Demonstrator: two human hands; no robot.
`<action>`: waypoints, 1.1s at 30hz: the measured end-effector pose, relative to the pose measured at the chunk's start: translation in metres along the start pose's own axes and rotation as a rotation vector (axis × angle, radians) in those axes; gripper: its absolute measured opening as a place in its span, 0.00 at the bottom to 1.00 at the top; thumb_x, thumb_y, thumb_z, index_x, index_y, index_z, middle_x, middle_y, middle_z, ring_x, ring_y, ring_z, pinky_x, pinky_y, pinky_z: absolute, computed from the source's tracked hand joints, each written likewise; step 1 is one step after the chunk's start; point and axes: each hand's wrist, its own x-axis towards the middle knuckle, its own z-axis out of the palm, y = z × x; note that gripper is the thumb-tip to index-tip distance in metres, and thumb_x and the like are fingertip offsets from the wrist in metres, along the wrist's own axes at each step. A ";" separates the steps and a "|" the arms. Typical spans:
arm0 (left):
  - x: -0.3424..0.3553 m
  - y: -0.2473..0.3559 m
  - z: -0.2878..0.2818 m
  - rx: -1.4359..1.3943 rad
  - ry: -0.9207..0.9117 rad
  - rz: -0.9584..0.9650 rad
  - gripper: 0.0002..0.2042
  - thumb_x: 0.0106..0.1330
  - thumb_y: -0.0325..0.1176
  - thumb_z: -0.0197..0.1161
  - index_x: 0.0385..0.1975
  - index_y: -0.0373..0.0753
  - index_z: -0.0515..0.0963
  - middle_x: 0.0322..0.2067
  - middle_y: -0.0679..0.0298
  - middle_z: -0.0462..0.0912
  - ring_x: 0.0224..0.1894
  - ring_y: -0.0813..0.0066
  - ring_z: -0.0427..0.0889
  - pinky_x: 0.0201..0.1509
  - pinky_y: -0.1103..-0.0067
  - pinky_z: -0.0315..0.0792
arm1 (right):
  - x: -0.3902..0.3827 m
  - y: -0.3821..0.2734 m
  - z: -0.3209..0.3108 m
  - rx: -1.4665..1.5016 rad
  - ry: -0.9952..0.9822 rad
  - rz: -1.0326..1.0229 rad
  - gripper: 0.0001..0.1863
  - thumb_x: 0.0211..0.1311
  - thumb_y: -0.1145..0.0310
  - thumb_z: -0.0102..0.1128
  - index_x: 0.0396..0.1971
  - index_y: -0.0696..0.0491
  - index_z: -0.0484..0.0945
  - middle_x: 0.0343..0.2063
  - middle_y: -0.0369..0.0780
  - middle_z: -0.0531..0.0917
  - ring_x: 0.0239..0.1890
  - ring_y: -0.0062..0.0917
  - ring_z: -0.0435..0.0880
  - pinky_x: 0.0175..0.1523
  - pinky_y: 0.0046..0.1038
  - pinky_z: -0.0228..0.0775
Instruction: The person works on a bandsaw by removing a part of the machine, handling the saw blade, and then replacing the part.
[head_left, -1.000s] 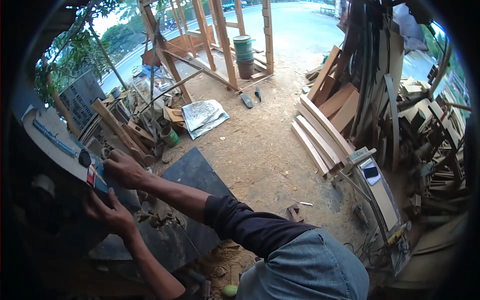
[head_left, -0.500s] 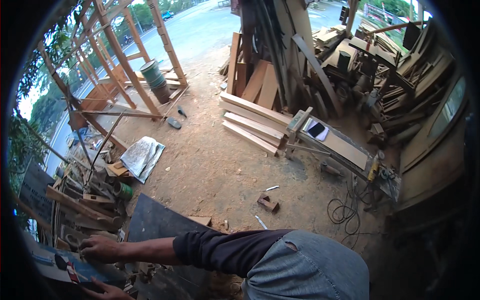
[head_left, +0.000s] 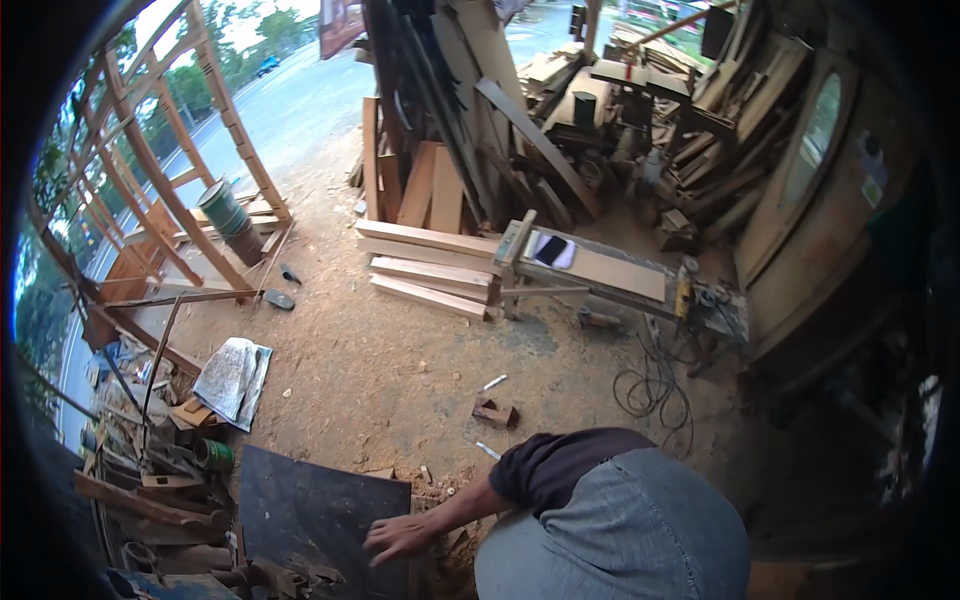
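My right hand (head_left: 400,535) reaches in from the lower right, its dark sleeve (head_left: 565,465) pushed up the forearm. The fingers are spread and nothing shows in them. Beneath it is a large dark flat board (head_left: 310,505); whether the fingertips touch the board I cannot tell. Beside the wrist, small wood offcuts and shavings (head_left: 425,475) lie along the board's right edge. Grey-blue cloth of my clothing (head_left: 620,520) fills the lower middle. My left hand is out of view.
Wood scraps (head_left: 150,500) and a green can (head_left: 213,455) crowd the left side. A notched wooden block (head_left: 495,412) lies on the ground ahead. Stacked planks (head_left: 430,270) adjoin a narrow bench (head_left: 610,280) carrying a phone (head_left: 550,250). A looped cable (head_left: 650,390) lies at the right.
My right hand has moved from the cluttered lower left to over the dark board, fingers now spread. My left hand has gone out of view. The surroundings have shifted left in the picture.
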 end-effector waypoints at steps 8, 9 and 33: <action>-0.137 -0.201 -0.012 -0.150 -0.447 -0.848 0.17 0.66 0.38 0.60 0.51 0.38 0.78 0.41 0.59 0.81 0.36 0.66 0.77 0.39 0.67 0.73 | -0.074 -0.014 0.006 -0.282 0.100 0.435 0.19 0.57 0.71 0.60 0.51 0.49 0.77 0.52 0.46 0.76 0.58 0.39 0.75 0.60 0.38 0.71; -0.155 -0.225 -0.036 -0.160 -0.412 -0.957 0.16 0.66 0.37 0.60 0.50 0.38 0.79 0.40 0.60 0.81 0.35 0.67 0.78 0.39 0.68 0.73 | -0.081 0.002 0.020 -0.572 -0.031 0.261 0.20 0.58 0.70 0.58 0.52 0.49 0.77 0.52 0.46 0.77 0.59 0.36 0.75 0.59 0.37 0.72; 0.129 -0.335 -0.231 -0.271 0.551 -0.633 0.16 0.73 0.38 0.55 0.51 0.33 0.72 0.43 0.58 0.79 0.40 0.71 0.79 0.43 0.75 0.75 | -0.041 0.012 -0.009 0.342 0.518 1.319 0.29 0.69 0.63 0.56 0.65 0.59 0.64 0.62 0.49 0.68 0.59 0.36 0.73 0.58 0.34 0.70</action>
